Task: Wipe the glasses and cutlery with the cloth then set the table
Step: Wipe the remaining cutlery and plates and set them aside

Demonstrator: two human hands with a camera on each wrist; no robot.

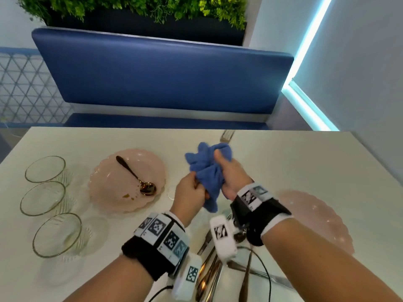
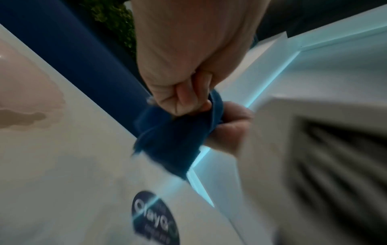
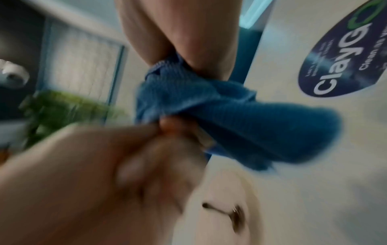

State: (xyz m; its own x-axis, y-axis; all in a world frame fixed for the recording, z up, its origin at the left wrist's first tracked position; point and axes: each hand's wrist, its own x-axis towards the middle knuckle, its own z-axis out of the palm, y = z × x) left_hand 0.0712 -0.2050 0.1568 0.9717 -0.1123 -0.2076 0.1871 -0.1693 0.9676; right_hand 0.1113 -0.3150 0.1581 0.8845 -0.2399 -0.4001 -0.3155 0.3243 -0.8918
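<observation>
Both hands are raised over the middle of the white table (image 1: 272,162). My right hand (image 1: 220,163) grips a bunched blue cloth (image 1: 208,171) wrapped round a fork (image 1: 226,135), whose tines stick out beyond the cloth. My left hand (image 1: 194,186) grips the fork's handle end just below the cloth. The left wrist view shows curled left fingers (image 2: 188,97) against the cloth (image 2: 171,140). In the blurred right wrist view the cloth (image 3: 230,116) hangs between both hands. Three glasses (image 1: 43,198) stand in a row at the left.
A pink plate (image 1: 109,192) with a gold spoon (image 1: 139,178) and some crumbs lies left of my hands. Another pink plate (image 1: 316,219) lies at the right. More cutlery (image 1: 209,269) is piled near the front edge. A blue bench (image 1: 163,70) runs behind the table.
</observation>
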